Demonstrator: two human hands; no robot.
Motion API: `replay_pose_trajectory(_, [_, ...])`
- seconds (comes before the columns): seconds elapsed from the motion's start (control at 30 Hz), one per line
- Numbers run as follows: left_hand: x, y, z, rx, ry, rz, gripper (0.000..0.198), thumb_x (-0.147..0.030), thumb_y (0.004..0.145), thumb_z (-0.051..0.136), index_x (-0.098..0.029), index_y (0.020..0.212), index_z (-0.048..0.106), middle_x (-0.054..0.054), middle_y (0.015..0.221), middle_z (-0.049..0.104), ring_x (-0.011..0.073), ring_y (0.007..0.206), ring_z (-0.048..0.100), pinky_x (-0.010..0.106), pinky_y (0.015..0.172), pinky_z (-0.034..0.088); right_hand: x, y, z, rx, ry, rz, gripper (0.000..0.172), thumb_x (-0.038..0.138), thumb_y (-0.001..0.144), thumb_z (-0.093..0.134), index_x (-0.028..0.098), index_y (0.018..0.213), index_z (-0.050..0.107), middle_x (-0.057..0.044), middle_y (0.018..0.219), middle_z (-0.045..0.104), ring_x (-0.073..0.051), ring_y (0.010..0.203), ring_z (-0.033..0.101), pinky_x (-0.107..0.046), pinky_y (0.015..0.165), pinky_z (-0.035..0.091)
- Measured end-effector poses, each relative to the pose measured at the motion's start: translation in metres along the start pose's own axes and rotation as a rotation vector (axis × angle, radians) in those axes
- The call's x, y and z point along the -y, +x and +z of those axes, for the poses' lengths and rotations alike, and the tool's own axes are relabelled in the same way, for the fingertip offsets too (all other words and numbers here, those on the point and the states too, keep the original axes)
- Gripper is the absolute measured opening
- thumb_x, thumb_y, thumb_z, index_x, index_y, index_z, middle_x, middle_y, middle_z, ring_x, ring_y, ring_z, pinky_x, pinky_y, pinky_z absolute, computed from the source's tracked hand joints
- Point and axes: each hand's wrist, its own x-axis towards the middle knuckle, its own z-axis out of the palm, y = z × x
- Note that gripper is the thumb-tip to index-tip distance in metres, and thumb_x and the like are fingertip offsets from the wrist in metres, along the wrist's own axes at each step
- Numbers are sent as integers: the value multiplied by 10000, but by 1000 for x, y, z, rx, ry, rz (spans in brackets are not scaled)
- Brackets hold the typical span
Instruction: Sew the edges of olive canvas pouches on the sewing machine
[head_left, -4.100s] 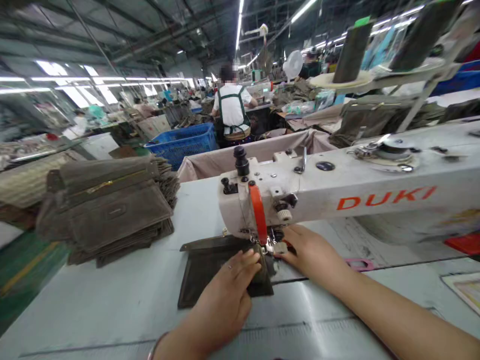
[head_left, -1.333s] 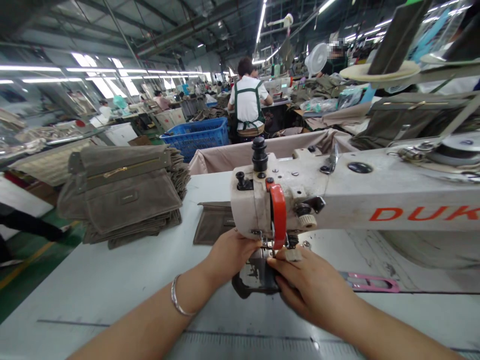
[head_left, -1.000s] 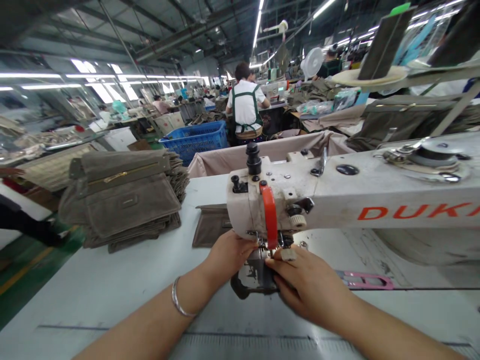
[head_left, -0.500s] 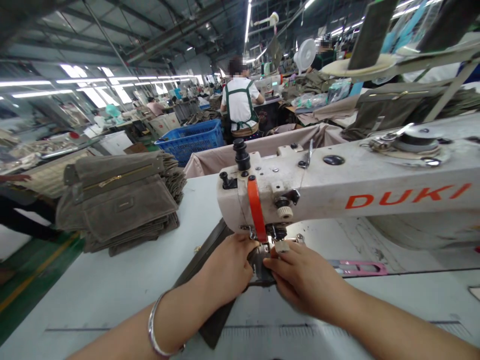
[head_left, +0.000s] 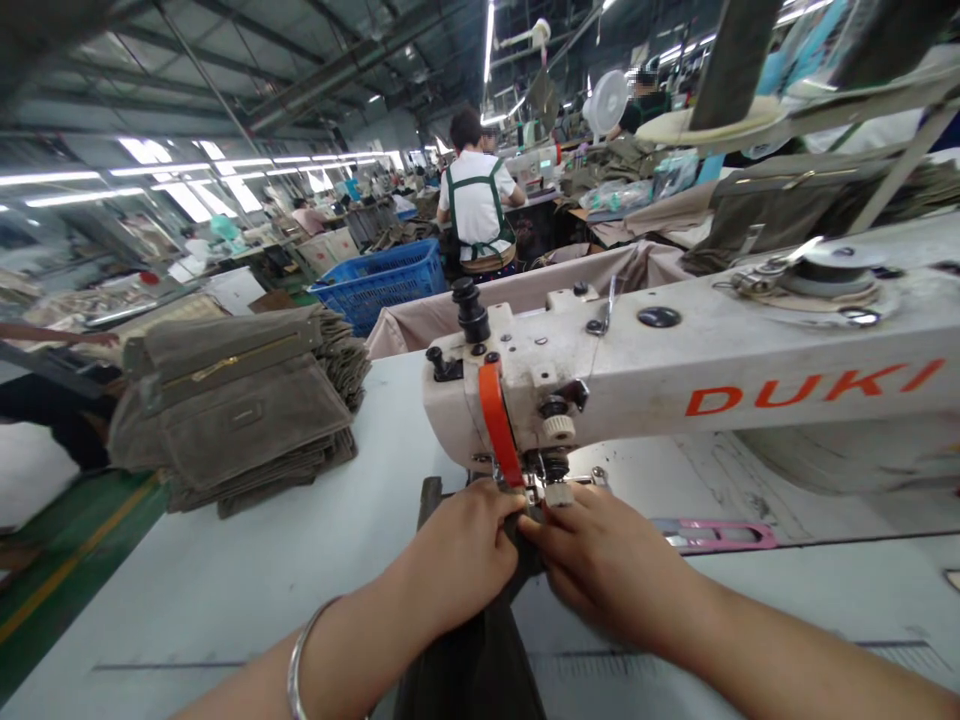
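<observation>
A white sewing machine (head_left: 630,365) marked DUKI stands before me, with an orange guard strip (head_left: 499,420) on its head. Dark grey-brown fabric (head_left: 476,665) lies under the presser foot area and runs down toward the front table edge. My left hand (head_left: 465,545), a silver bangle on its wrist, grips the fabric just left of the needle, thumb and fingers closed. On the other side, my right hand (head_left: 600,550) pinches the fabric close to the presser foot. The needle tip and the fabric's sewn edge are mostly hidden by my fingers.
Folded grey-brown bag pieces (head_left: 240,400) are stacked on the left of the table. Pink-handled thread snips (head_left: 720,534) lie right of my hand. Beyond are a blue crate (head_left: 382,285), a pink cloth-lined bin (head_left: 420,325) and a seated person (head_left: 478,205).
The fabric has swung round: its long part lay slantwise to the left and now points toward me. Both hands stay at the needle, the left slightly higher on the cloth.
</observation>
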Motion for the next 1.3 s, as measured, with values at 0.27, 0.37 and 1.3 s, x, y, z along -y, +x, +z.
replay_pose_trajectory(0.27, [8, -9, -3, -37, -97, 39, 276, -98, 869, 451, -201, 1015, 663, 56, 1045, 666, 207, 1019, 611, 333, 929, 472, 1, 1, -1, -4, 3, 24, 331, 156, 870, 503, 160, 1182, 612, -129, 1117, 604, -298, 1118, 506, -468, 926, 461])
replay_pose_trajectory(0.37, [29, -41, -3, -264, -36, -135, 299, -343, 922, 510, -194, 1167, 593, 102, 1179, 597, 270, 1127, 547, 447, 982, 440, 3, 1, -4, 29, 22, 43, 245, 144, 849, 512, 168, 1062, 630, -109, 1108, 595, -286, 1083, 508, -463, 928, 454])
replay_pose_trajectory(1.3, [26, -79, 16, -419, -1467, -429, 323, -273, 722, 746, -158, 1011, 659, 75, 994, 735, 261, 944, 696, 310, 791, 552, 1, 4, -1, -122, 48, -170, 207, 166, 897, 513, 172, 1074, 619, -94, 1079, 641, -235, 1045, 567, -378, 917, 447])
